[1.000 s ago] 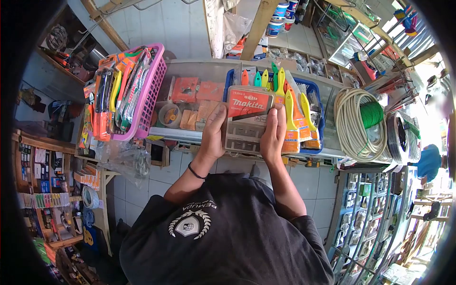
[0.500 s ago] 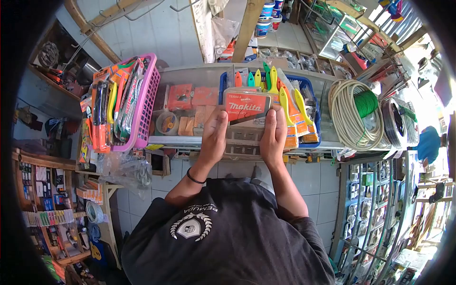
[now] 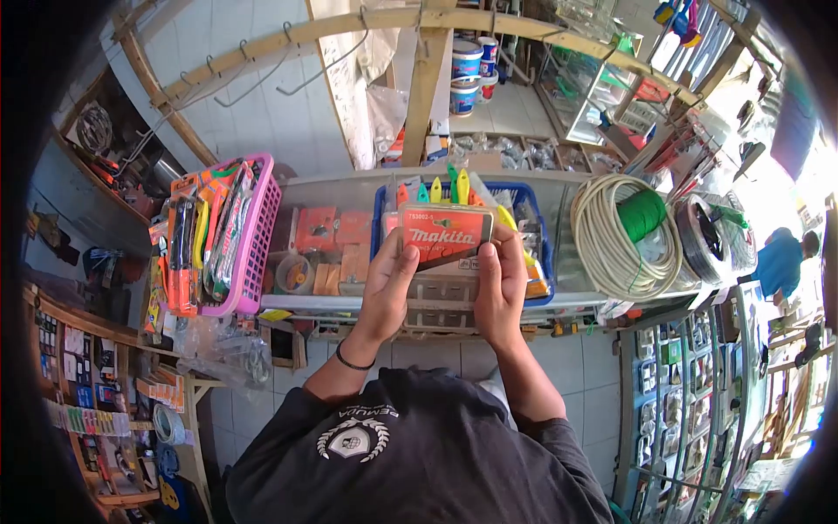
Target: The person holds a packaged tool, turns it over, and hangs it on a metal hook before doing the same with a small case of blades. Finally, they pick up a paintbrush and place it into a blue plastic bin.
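Note:
A clear plastic case (image 3: 447, 234) with a red Makita label is held up over the counter's front edge. My left hand (image 3: 390, 281) grips its left side, thumb on the front. On the right side my right hand (image 3: 501, 286) clasps it the same way, thumb upright by the label's lower corner. Below the label, between my palms, hangs a see-through section with small rectangular slots. Fingers behind the case are mostly hidden. Right behind it is a blue basket (image 3: 546, 244), partly covered, with paintbrushes (image 3: 463, 185) whose handles are yellow, green and orange.
A glass counter (image 3: 340, 188) runs across in front of me. On its left stands a pink basket (image 3: 253, 240) of packaged tools; on its right lie a coiled pale hose (image 3: 594, 244) and green cord (image 3: 640, 216). Wooden beams with hooks (image 3: 288, 39) cross overhead. A person in blue (image 3: 779, 262) is far right.
My view has tilted up, so the counter sits lower in the picture and more of the hooks shows. Both hands keep hold of the case, which has shifted slightly left relative to me.

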Action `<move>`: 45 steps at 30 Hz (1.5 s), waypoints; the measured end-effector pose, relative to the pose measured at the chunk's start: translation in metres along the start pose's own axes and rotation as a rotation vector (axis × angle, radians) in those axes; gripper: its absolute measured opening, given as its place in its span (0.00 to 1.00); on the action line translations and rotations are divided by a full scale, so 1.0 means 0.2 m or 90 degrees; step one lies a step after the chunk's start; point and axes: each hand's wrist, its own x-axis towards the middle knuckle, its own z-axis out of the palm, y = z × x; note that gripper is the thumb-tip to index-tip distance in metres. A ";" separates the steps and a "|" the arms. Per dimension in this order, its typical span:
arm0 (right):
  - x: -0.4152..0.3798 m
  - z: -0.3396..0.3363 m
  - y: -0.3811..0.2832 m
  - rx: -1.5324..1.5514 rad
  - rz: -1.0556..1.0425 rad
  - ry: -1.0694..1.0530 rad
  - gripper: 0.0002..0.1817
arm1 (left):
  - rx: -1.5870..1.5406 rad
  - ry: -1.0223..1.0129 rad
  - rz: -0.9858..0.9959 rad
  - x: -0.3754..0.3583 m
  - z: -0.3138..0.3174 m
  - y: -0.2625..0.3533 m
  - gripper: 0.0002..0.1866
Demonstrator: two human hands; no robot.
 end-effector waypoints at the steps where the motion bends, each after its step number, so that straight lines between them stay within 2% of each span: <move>1: 0.02 -0.04 -0.02 0.013 -0.005 -0.006 0.15 | -0.007 0.007 0.003 0.01 0.06 0.01 0.21; 6: 0.12 -0.31 -0.11 0.014 -0.060 -0.032 0.15 | 0.014 0.011 0.056 0.08 0.33 -0.01 0.21; 11: 0.22 -0.67 -0.18 0.046 -0.087 -0.078 0.17 | -0.039 0.055 0.046 0.15 0.68 -0.14 0.18; 14: 0.28 -0.87 -0.23 0.053 -0.069 -0.089 0.18 | -0.044 0.040 0.066 0.21 0.88 -0.19 0.18; 22: 0.44 -1.28 -0.48 0.000 -0.118 -0.119 0.29 | -0.004 0.051 0.169 0.39 1.34 -0.28 0.19; 24: 0.48 -1.33 -0.51 0.015 -0.155 -0.096 0.30 | -0.015 0.017 0.173 0.45 1.41 -0.28 0.19; 25: 0.49 -1.37 -0.52 0.010 -0.133 -0.094 0.31 | -0.020 0.009 0.186 0.48 1.45 -0.28 0.19; 29: 0.58 -1.47 -0.57 -0.088 -0.171 -0.011 0.31 | 0.010 -0.039 0.204 0.61 1.56 -0.28 0.18; 34: 0.71 -1.60 -0.52 -0.149 -0.183 0.016 0.30 | 0.020 -0.085 0.180 0.81 1.61 -0.46 0.19; 41: 0.82 -1.67 -0.45 -0.138 -0.180 0.009 0.29 | -0.116 -0.068 0.143 0.97 1.67 -0.57 0.19; 45: 0.85 -1.68 -0.44 -0.116 -0.157 0.003 0.30 | -0.130 -0.059 0.138 0.99 1.69 -0.55 0.18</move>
